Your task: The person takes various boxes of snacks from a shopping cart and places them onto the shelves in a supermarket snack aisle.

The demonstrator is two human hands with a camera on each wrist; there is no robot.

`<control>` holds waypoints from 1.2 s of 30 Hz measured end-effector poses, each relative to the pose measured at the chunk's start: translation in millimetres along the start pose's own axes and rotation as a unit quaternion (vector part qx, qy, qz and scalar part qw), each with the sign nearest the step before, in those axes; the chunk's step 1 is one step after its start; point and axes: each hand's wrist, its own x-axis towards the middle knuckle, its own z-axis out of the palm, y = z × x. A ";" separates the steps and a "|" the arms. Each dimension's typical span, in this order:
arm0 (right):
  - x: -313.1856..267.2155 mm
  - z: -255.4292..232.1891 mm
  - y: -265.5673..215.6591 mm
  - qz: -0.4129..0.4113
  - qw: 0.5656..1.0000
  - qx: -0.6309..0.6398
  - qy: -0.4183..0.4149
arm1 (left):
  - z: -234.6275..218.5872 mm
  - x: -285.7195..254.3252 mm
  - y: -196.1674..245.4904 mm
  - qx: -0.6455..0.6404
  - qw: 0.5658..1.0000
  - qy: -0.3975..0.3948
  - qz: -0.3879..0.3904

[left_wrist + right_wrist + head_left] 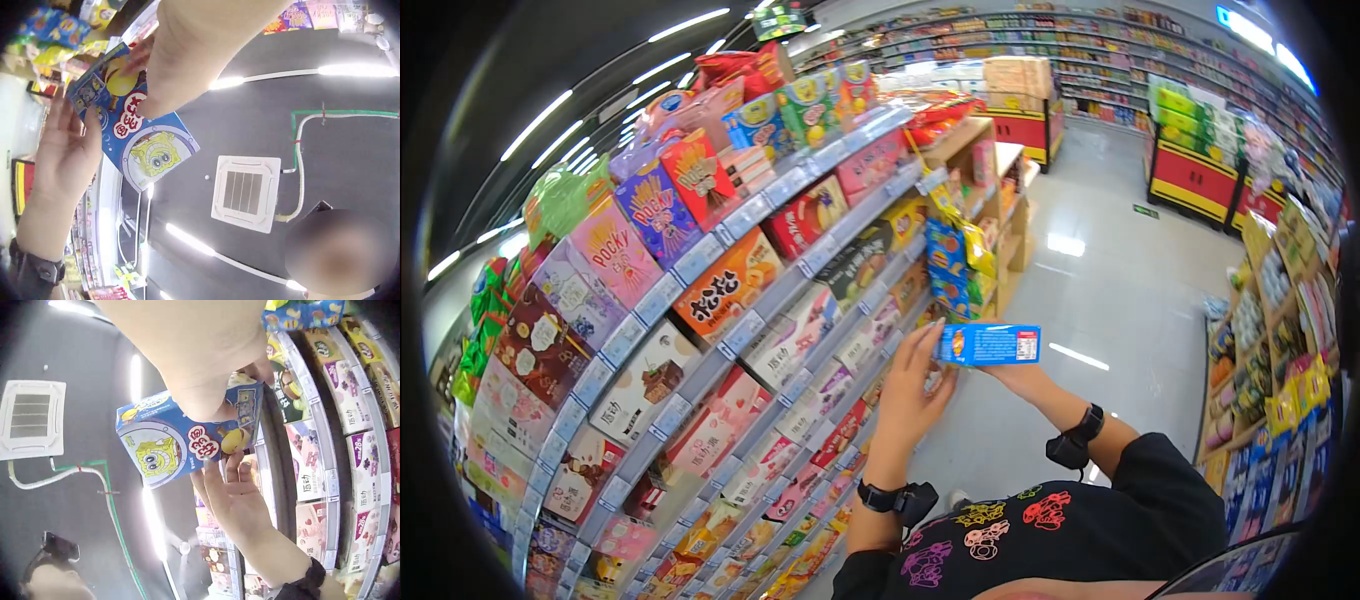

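A blue cardboard snack box (pixel 995 345) with a yellow cartoon face on its front (pixel 153 459) is held between both hands in front of the chest. My right hand (pixel 1012 374) grips it from below, mostly hidden by the box in the head view; its thumb lies on the printed front in the right wrist view. At the box's left end, my left hand (pixel 912 388) holds on with fingers against the printed side. In the left wrist view the right hand (pixel 70 147) shows at the box's edge, thumb on the front.
To the left runs a long shelf rack (pixel 740 330) packed with boxed snacks. Blue and yellow snack bags (pixel 948 265) hang at its end, close beyond the box. A wooden display stand (pixel 1250 330) stands on the right. Between them stretches a shiny aisle floor (pixel 1090 290).
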 end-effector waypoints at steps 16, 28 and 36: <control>308.5 71.4 -18.0 -0.471 0.871 -0.108 -0.092 | -111.9 136.1 -88.9 0.242 0.920 0.285 0.115; 448.5 70.8 -8.4 -0.564 0.819 -0.094 -0.054 | -117.3 232.0 -112.6 0.340 0.868 0.361 0.013; 465.3 67.8 8.0 -0.418 0.896 -0.100 -0.108 | -106.1 267.7 -119.7 0.397 0.824 0.403 0.039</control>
